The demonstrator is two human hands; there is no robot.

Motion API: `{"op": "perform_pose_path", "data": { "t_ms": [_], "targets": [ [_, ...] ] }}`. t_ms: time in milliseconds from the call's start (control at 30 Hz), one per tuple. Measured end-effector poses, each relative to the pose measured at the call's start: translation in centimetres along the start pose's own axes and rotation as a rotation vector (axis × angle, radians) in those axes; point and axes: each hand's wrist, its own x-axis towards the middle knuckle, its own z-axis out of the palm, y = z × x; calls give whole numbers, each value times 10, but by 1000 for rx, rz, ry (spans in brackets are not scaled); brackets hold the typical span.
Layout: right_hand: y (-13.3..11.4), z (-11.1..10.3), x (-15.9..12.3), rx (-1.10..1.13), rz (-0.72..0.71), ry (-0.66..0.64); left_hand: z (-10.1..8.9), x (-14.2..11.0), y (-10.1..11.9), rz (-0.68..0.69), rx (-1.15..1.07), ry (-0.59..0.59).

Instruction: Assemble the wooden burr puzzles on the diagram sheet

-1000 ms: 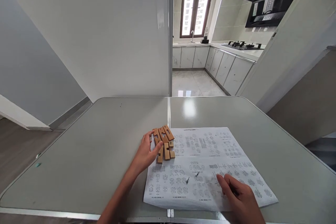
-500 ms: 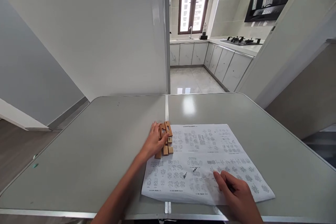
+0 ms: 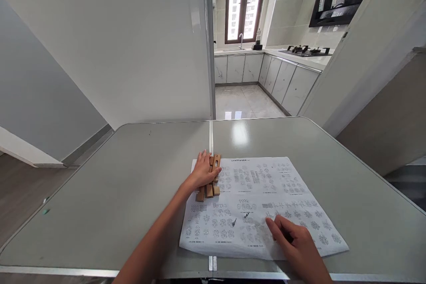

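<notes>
Several notched wooden blocks lie side by side on the upper left corner of a large printed paper sheet. My left hand rests on top of them with its fingers spread, covering most of them. My right hand lies on the sheet's lower right part, fingers loosely curled and pressing the paper, with a small dark thing under them that I cannot make out.
The sheet lies on a grey folding table with a seam down its middle. A white wall panel stands behind the table. Beyond it a kitchen with cabinets and a window shows.
My left hand has pushed the spread wooden blocks together into a tight row and moved on top of them. My right hand has stayed on the paper.
</notes>
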Motion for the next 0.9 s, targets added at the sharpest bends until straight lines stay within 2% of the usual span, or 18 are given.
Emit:
{"op": "perform_pose_path", "data": {
  "t_ms": [233, 633, 900],
  "targets": [
    [0, 2, 1, -1, 1, -2, -2, 18, -5, 49, 173, -100],
    [15, 4, 4, -36, -39, -28, 2, 28, -5, 89, 228, -114],
    [6, 3, 1, -22, -19, -25, 3, 29, 2, 266, 208, -172]
  ]
}}
